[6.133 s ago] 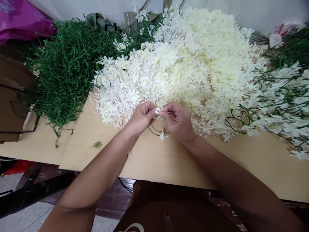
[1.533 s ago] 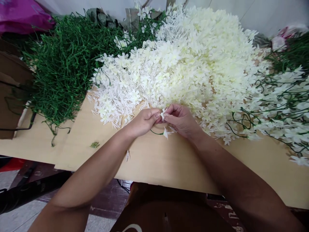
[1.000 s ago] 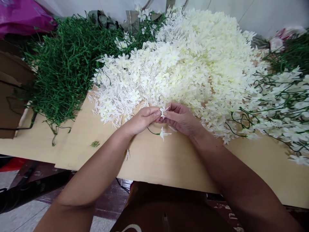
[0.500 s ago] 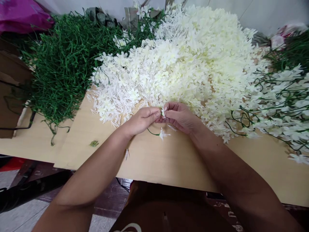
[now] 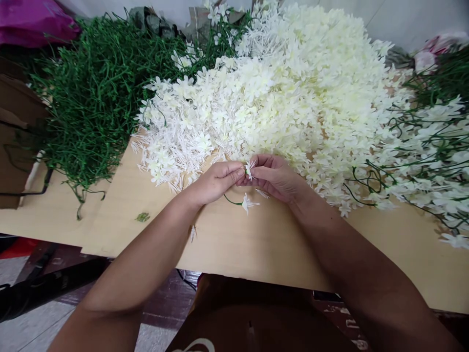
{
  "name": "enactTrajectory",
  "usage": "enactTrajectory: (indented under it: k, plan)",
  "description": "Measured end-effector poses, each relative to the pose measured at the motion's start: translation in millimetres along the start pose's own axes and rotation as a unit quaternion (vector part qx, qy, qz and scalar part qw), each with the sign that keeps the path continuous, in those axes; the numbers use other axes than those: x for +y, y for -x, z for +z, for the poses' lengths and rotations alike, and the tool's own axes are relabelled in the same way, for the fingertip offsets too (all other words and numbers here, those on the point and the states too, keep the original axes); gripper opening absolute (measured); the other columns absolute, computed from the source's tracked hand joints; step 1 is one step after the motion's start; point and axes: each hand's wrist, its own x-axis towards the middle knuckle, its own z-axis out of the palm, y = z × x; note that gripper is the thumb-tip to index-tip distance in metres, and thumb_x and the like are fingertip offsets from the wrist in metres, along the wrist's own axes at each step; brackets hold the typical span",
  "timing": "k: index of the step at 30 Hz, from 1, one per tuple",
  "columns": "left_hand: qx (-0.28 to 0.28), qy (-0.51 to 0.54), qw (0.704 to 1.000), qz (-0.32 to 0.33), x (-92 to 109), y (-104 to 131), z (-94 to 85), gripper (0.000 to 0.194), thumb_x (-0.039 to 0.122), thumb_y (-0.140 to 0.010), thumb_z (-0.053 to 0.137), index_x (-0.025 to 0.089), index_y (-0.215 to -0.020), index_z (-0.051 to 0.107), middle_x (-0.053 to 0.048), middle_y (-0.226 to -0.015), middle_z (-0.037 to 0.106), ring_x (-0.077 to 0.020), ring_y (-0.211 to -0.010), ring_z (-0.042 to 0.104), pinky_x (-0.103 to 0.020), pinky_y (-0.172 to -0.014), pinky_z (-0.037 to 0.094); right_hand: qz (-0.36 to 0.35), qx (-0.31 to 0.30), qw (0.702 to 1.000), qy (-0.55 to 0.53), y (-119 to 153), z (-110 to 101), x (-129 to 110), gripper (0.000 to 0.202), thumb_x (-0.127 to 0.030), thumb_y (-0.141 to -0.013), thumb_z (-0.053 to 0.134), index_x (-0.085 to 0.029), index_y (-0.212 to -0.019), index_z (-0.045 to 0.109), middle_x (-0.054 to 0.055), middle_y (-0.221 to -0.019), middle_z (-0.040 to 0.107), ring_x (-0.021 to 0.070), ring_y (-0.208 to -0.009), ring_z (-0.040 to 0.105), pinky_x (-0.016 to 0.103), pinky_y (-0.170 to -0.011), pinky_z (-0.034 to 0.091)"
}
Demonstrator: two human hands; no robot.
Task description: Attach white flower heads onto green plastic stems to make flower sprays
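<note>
My left hand [image 5: 222,180] pinches a green artificial flower stem, most of which its fingers hide. A branch of that stem droops below the hand and ends in a white flower [image 5: 247,203]. Close against it, my right hand [image 5: 273,177] is closed on a small white artificial flower [image 5: 249,169] at the stem's other tip. The fingertips of both hands nearly meet there. Just behind the hands spreads a large heap of loose white flowers [image 5: 293,93].
Green stems [image 5: 95,98] are piled at the left beside a cardboard box [image 5: 18,132]. Stems with white flowers [image 5: 439,166] lie at the right. A stray white piece [image 5: 193,233] and a greenish scrap [image 5: 142,217] rest on the wooden tabletop [image 5: 238,249].
Both hands stay in nearly the same place. The small white flower between the fingertips has shifted very slightly; the drooping flower hangs as before.
</note>
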Motion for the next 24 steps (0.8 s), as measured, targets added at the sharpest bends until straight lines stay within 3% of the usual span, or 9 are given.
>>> enactTrajectory:
  k: [9,14,24]
  plan:
    - [0.0,0.015,1.0,0.011,-2.3,-0.9,-0.1,0.046,0.054,-0.088,0.054,0.017,-0.061,0.045,0.002,-0.061,0.044,-0.0098,-0.059,0.04,-0.025,-0.057,0.032,-0.012,-0.007,1.0,0.0,0.9,-0.7,1.4,0.028,-0.024,-0.056,0.084,-0.016,-0.062,0.057,-0.004,-0.058,0.063,0.013,-0.061,0.068,0.031,-0.072,0.059]
    - [-0.004,0.01,1.0,0.016,-2.2,-0.5,-0.1,0.046,0.052,-0.088,0.053,0.017,-0.06,0.044,0.003,-0.061,0.042,-0.0094,-0.059,0.039,-0.025,-0.058,0.032,-0.014,0.008,1.0,0.017,1.1,1.3,1.3,0.029,-0.018,-0.055,0.084,-0.017,-0.061,0.055,-0.006,-0.056,0.062,0.0124,-0.061,0.068,0.03,-0.072,0.058]
    - [-0.023,-0.034,0.999,-0.008,-2.6,-2.5,-1.6,0.04,0.048,-0.087,0.051,0.018,-0.062,0.044,0.004,-0.059,0.039,-0.0093,-0.056,0.034,-0.024,-0.056,0.029,-0.03,0.056,0.996,0.057,-1.0,3.1,8.2,0.026,-0.012,-0.053,0.079,-0.016,-0.056,0.054,-0.007,-0.052,0.063,0.0069,-0.051,0.063,0.02,-0.058,0.054]
